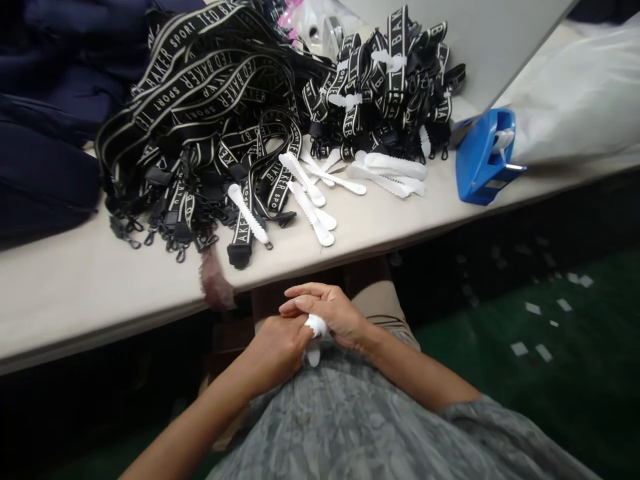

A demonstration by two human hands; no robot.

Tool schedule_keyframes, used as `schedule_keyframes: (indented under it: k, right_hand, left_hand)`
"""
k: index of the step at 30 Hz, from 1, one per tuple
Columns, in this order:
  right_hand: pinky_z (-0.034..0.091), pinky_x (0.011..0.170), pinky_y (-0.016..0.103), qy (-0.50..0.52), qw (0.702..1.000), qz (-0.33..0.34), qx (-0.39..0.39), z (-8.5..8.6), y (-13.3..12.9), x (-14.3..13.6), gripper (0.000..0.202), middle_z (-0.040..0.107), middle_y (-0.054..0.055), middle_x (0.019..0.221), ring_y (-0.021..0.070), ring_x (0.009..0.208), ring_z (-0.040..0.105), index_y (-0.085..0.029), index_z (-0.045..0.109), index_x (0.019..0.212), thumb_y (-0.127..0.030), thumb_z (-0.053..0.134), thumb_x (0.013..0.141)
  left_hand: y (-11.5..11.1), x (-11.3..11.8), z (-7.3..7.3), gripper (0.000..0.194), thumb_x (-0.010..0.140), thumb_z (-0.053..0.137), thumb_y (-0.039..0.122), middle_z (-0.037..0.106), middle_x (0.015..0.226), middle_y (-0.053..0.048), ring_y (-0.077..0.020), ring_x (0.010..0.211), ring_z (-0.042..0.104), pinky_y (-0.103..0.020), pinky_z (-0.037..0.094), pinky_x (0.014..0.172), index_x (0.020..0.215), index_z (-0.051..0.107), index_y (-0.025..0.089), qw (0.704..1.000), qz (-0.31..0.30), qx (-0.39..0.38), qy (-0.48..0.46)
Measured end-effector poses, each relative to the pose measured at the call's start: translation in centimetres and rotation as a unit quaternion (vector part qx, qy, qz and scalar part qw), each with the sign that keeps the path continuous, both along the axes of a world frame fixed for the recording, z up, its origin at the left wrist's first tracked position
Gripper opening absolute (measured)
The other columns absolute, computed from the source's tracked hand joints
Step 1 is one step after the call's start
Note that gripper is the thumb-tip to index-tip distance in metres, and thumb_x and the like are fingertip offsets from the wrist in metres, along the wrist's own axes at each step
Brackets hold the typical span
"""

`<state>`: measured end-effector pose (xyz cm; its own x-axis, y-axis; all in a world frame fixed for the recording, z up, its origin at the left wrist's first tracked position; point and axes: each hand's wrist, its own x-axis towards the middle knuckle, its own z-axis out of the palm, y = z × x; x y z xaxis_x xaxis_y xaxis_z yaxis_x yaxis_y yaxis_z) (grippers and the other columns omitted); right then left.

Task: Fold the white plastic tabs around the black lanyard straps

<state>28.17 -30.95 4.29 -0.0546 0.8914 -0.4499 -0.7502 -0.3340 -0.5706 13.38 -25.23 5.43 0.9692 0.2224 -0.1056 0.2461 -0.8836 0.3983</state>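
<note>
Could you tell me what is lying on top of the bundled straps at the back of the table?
On the bundled straps, short white strips wrap around several bundles. Behind them a grey board leans. What lies beneath the bundles is covered, apart from the table.

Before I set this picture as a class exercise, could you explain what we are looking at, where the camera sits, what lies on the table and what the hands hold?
The camera is worn on a seated person's head, looking down. Their left hand and right hand meet over the lap, together holding a small white strip. On the pale table lie printed black straps with metal clips, a second bundled pile, loose white serrated strips, and a blue tape dispenser.
</note>
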Motion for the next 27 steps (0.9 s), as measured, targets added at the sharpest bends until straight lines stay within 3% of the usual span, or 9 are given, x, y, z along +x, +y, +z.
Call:
schedule_keyframes:
  k: [4,8,11,14,18,20,23,27]
  right_hand:
    - [0.055,0.086,0.035,0.046,0.999,0.012,-0.022,-1.0,0.7,0.6,0.045,0.076,0.009,0.091,0.0191,0.086,0.071,-0.011,0.070,0.099,-0.029,0.089,0.062]
    - [0.055,0.085,0.032,0.078,0.997,0.012,-0.004,-1.1,2.0,2.4,0.022,0.076,0.010,0.091,0.0181,0.087,0.072,-0.011,0.069,0.099,-0.028,0.070,0.085]
    - [0.054,0.086,0.030,0.067,0.995,0.002,0.069,-0.1,2.2,3.9,0.035,0.075,0.013,0.102,0.0190,0.097,0.069,-0.010,0.070,0.105,-0.040,0.053,0.097]
    - [0.053,0.084,0.026,0.011,0.991,0.048,0.126,1.2,1.5,4.8,0.049,0.072,0.012,0.108,0.0181,0.097,0.067,-0.011,0.069,0.112,-0.054,0.056,0.094]
    - [0.051,0.078,0.023,-0.075,0.975,0.119,0.173,1.9,0.6,4.8,0.056,0.070,0.004,0.104,0.0150,0.090,0.064,-0.019,0.062,0.126,-0.035,0.082,0.076]
    - [0.050,0.077,0.022,-0.079,0.973,0.114,0.185,1.7,0.5,4.4,0.059,0.069,0.002,0.103,0.0144,0.090,0.063,-0.020,0.062,0.126,-0.027,0.085,0.072]
    - [0.048,0.080,0.023,-0.089,0.974,0.097,0.184,1.1,0.7,4.2,0.057,0.067,0.002,0.102,0.0145,0.092,0.061,-0.018,0.063,0.122,-0.023,0.085,0.069]
    - [0.045,0.076,0.022,-0.182,0.962,0.098,0.176,1.0,1.3,4.4,0.042,0.065,-0.001,0.091,0.0116,0.081,0.057,-0.015,0.067,0.109,-0.019,0.081,0.070]
  left_hand:
    - [0.6,0.5,-0.3,0.027,0.085,0.041,0.007,0.066,0.078,-0.006,-0.0181,0.069,0.054,-0.029,0.030,0.058,0.089,0.065,0.017,0.997,-0.010,-0.050,-0.052]
    - [1.7,1.3,0.5,0.019,0.086,0.045,0.008,0.061,0.067,-0.003,-0.0140,0.058,0.051,-0.025,0.033,0.055,0.081,0.061,0.017,0.980,0.053,-0.081,-0.175]
    - [2.0,1.6,1.7,0.023,0.092,0.048,0.018,0.053,0.054,0.002,-0.0098,0.047,0.046,-0.022,0.035,0.049,0.070,0.054,0.018,0.946,0.131,-0.212,-0.206]
    - [1.9,1.6,2.5,0.028,0.097,0.046,0.031,0.053,0.053,0.003,-0.0082,0.041,0.046,-0.020,0.036,0.043,0.073,0.054,0.018,0.898,0.198,-0.356,-0.163]
    - [1.6,1.6,3.1,0.032,0.096,0.051,0.044,0.056,0.052,0.003,-0.0064,0.037,0.043,-0.017,0.032,0.038,0.084,0.058,0.016,0.848,0.284,-0.426,-0.138]
    - [1.6,1.6,3.3,0.033,0.095,0.053,0.047,0.053,0.047,0.006,-0.0057,0.034,0.039,-0.016,0.030,0.037,0.097,0.059,0.015,0.805,0.315,-0.485,-0.135]
    - [1.8,1.6,3.5,0.038,0.094,0.057,0.046,0.043,0.039,0.011,-0.0052,0.030,0.030,-0.017,0.040,0.038,0.115,0.058,0.015,0.704,0.322,-0.614,-0.149]
    - [1.7,1.0,2.9,0.028,0.097,0.051,0.040,0.028,0.033,0.014,-0.0032,0.023,0.015,-0.015,0.036,0.030,0.110,0.065,0.019,0.531,0.212,-0.809,-0.140]
